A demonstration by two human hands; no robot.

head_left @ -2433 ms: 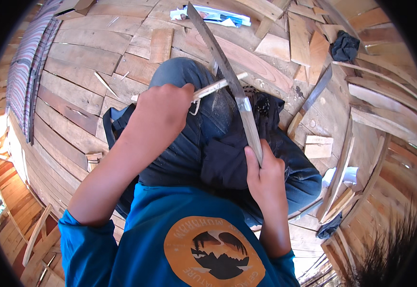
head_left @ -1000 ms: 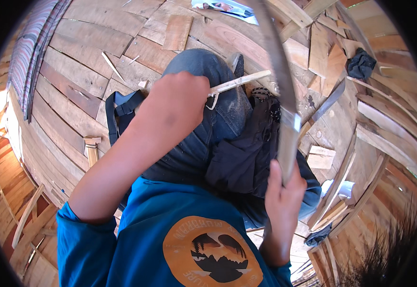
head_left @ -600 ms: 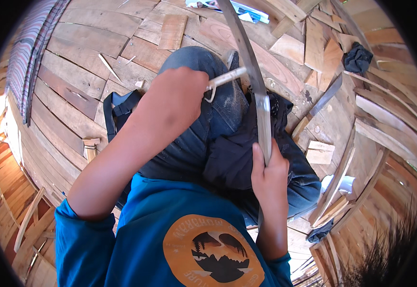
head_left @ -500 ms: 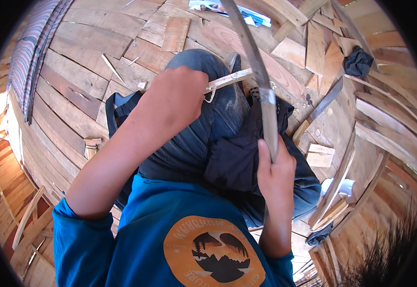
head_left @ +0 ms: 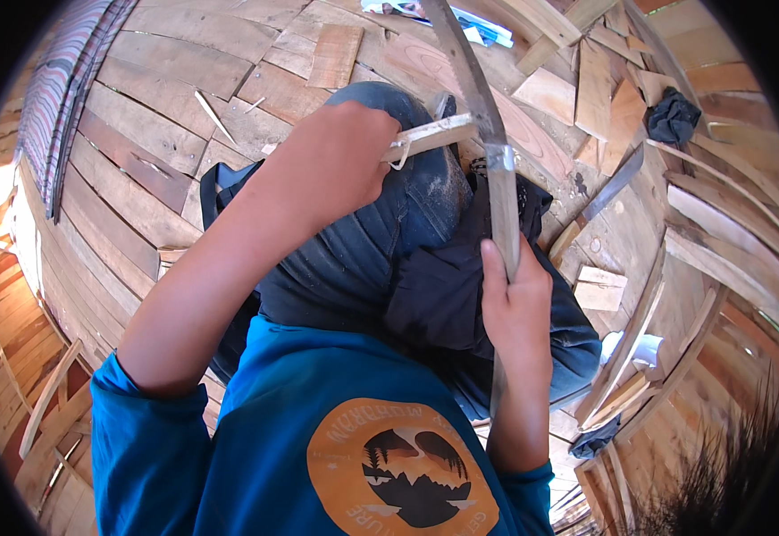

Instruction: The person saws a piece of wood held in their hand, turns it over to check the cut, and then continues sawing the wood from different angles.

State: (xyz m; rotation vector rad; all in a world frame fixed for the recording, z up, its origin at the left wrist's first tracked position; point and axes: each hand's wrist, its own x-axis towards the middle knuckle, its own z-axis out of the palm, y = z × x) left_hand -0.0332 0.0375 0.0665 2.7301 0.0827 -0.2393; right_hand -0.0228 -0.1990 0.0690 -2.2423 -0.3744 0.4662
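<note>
My left hand is closed around a short wooden strip above my raised knee. A thin curled shaving hangs from the strip beside my fingers. In my right hand is a long-handled knife, its blade pointing away from me. The handle runs through my grip and back along my forearm. The strip's free end meets the blade's left edge in this view; I cannot tell whether they touch. A dark cloth lies across my lap under the right hand.
Another knife with a wooden handle lies on the plank floor to the right. Wood offcuts and long strips are scattered at the right. A striped cloth hangs at the far left. A black crumpled bag sits far right.
My right hand and the knife have shifted slightly away from me. The left hand and the wooden strip have moved a little to the right and away, with the strip's end now closer to the blade.
</note>
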